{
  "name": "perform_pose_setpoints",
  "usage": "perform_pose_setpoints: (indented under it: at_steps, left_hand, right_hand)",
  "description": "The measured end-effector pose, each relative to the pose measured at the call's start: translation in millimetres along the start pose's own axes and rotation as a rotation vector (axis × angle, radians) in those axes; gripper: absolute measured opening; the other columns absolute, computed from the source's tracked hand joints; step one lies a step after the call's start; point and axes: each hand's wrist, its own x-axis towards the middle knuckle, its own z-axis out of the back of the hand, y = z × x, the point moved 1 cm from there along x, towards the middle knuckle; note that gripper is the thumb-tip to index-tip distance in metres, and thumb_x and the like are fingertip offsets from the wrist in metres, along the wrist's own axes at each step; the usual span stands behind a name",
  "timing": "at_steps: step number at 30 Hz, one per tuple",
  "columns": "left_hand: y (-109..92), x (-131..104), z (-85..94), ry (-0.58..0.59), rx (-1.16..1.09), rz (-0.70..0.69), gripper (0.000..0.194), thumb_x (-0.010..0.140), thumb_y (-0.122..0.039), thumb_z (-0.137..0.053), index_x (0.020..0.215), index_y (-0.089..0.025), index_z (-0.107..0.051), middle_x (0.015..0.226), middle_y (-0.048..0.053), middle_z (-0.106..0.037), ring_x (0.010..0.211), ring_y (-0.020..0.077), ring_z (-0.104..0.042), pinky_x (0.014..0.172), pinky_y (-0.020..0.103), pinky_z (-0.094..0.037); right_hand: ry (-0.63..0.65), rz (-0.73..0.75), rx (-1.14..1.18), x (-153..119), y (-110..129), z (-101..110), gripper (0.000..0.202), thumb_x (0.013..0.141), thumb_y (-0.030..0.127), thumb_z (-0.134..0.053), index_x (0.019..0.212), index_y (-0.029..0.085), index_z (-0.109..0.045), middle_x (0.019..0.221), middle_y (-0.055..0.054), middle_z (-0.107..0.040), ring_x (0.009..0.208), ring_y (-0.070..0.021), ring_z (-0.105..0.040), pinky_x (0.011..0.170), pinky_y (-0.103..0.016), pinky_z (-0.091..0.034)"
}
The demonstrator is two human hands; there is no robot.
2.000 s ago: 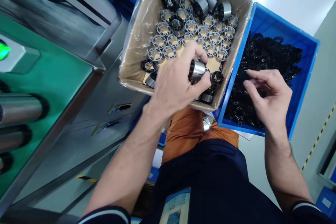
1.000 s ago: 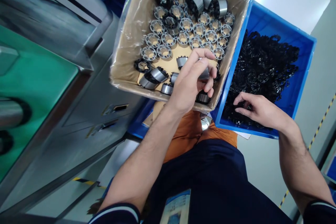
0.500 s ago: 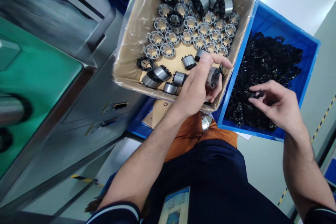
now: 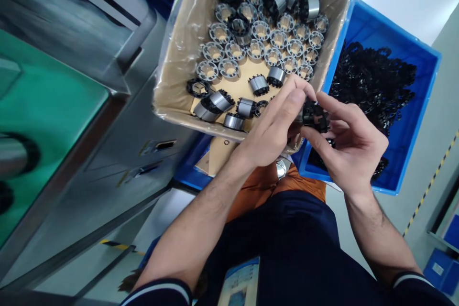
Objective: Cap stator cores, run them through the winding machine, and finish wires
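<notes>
My left hand (image 4: pixel 274 126) is closed around a metal stator core, mostly hidden by the fingers. At the core's right end, my right hand (image 4: pixel 353 141) pinches a black plastic slotted ring (image 4: pixel 315 117) between thumb and fingers. The ring meets or nearly meets the core; I cannot tell how far it is seated. Below both hands are the near right corner of a lined cardboard box (image 4: pixel 163 100) and the edge of a blue bin (image 4: pixel 405 158). Loose black rings (image 4: pixel 376 81) fill much of that bin.
Bare stator cores (image 4: pixel 234 50) stand in rows in the box. Several cores with black ends (image 4: pixel 258 85) lie on their sides among them. Left of the box is a metal cabinet (image 4: pixel 118 129) beside a green surface (image 4: pixel 53 105).
My right hand has come left and up out of the blue bin with a black ring and met my left hand. The left hand's raised index finger has curled in toward the core.
</notes>
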Motion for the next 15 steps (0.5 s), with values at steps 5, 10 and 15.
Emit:
perform_pose_setpoints:
  at_steps: [5,10,15]
  left_hand:
    - [-0.6,1.4,-1.6,0.043,-0.033,0.008,0.039,0.12,-0.069,-0.06,0.121,-0.031,-0.069,0.091,0.001,-0.054,0.06,0.0115,-0.044,0.049,0.024,-0.037]
    - [3.2,2.3,-1.7,-0.018,0.062,0.006,0.059,0.12,-0.085,-0.049,0.12,-0.029,-0.069,0.088,0.001,-0.057,0.059,0.0095,-0.054,0.05,0.019,-0.038]
    - [9.2,4.9,2.7,-0.013,0.238,-0.079,0.068,0.12,-0.091,-0.034,0.127,-0.031,-0.065,0.099,0.003,-0.065,0.081,0.0183,-0.077,0.063,0.028,-0.06]
  right_hand:
    - [-0.098,-0.006,0.095,-1.8,-0.9,-5.9,0.042,0.095,0.025,-0.103,0.135,0.03,-0.088,0.116,-0.005,-0.09,0.091,-0.024,-0.086,0.079,-0.04,-0.08]
    - [-0.038,0.006,0.215,2.7,-4.2,-7.5,0.045,0.093,0.016,-0.1,0.136,0.029,-0.09,0.117,-0.001,-0.092,0.092,-0.0185,-0.088,0.076,-0.031,-0.079]
    - [-0.089,-0.056,0.218,1.7,-8.6,-8.6,0.046,0.098,0.026,-0.102,0.142,0.033,-0.088,0.112,0.002,-0.091,0.077,-0.0141,-0.084,0.073,-0.028,-0.078]
